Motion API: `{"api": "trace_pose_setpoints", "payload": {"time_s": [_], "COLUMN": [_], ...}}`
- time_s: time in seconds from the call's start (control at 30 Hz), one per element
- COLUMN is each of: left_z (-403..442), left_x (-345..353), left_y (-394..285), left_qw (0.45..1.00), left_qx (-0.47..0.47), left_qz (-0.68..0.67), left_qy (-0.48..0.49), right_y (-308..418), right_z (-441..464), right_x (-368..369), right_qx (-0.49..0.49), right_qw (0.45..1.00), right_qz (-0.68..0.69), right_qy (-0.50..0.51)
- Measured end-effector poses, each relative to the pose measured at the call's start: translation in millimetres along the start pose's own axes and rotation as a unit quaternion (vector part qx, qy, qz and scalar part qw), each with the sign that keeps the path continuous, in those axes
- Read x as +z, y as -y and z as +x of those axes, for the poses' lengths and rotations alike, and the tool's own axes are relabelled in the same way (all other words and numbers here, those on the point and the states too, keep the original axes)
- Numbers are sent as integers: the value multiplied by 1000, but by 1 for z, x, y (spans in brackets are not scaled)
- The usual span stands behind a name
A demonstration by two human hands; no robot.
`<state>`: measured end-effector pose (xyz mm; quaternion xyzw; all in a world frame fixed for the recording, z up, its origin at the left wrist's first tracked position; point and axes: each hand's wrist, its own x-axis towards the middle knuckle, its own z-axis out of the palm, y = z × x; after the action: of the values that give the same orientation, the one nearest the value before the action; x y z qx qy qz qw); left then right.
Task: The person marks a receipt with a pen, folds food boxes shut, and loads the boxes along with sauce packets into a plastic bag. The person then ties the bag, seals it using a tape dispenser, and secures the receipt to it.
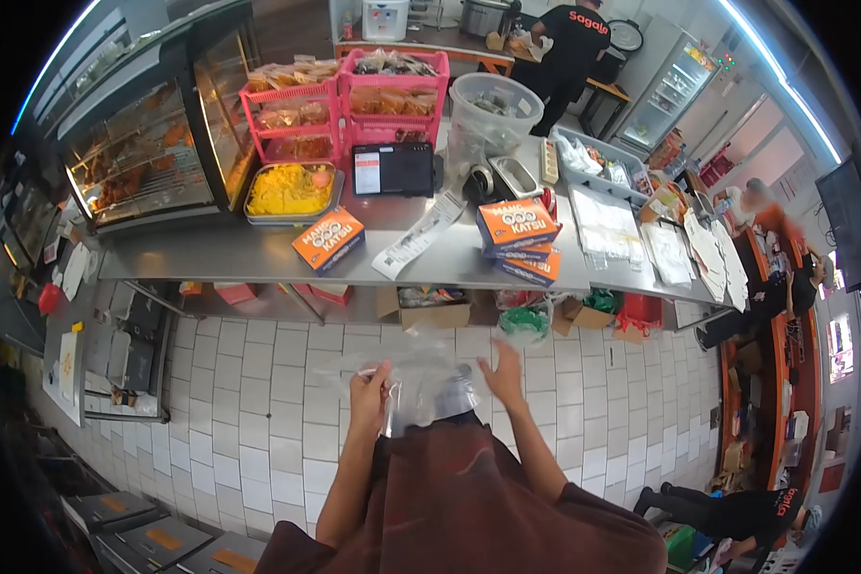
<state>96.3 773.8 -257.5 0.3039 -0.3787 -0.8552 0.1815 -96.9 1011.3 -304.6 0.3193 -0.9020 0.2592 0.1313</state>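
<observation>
A clear plastic bag (416,373) hangs in front of my body, above the tiled floor. My left hand (371,383) is closed on its left side, fingers pinched on the film. On the other side, my right hand (503,371) is raised with its fingers apart, beside the bag and holding nothing that I can see. Beyond both hands, an orange box (329,239) and a stack of orange boxes (519,230) sit on the steel counter (210,258). A long printed receipt (419,234) lies between them.
A heated display case (143,143) stands at the left. Pink baskets (393,96), a tray of yellow food (292,191), a tablet (392,170), a clear bin (493,110) and white plastic bags (607,222) are on the counter. People in dark shirts (576,36) stand around.
</observation>
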Motion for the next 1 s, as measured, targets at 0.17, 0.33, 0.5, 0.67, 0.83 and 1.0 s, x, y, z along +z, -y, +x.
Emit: {"api": "trace_pose_setpoints", "payload": {"time_s": [0.17, 0.33, 0.5, 0.67, 0.83, 1.0], "left_z": [-13, -15, -18, -12, -8, 27], "left_x": [32, 6, 9, -17, 2, -54], "left_y": [-9, 21, -28, -3, 10, 60], "left_qw": [982, 956, 873, 895, 968, 625], "left_qx": [76, 21, 54, 300, 196, 472], "left_qz": [164, 292, 452, 329, 143, 602], "left_qy": [-46, 8, 174, -1, -63, -157], "right_y": [110, 146, 116, 93, 157, 116], "right_z": [25, 31, 32, 35, 47, 44], "right_x": [-34, -29, -5, 9, -16, 14], "right_qx": [128, 64, 200, 243, 200, 168], "right_qw": [863, 853, 729, 813, 790, 903], "right_qz": [427, 416, 538, 525, 574, 346], "right_qy": [239, 309, 373, 73, 80, 193]}}
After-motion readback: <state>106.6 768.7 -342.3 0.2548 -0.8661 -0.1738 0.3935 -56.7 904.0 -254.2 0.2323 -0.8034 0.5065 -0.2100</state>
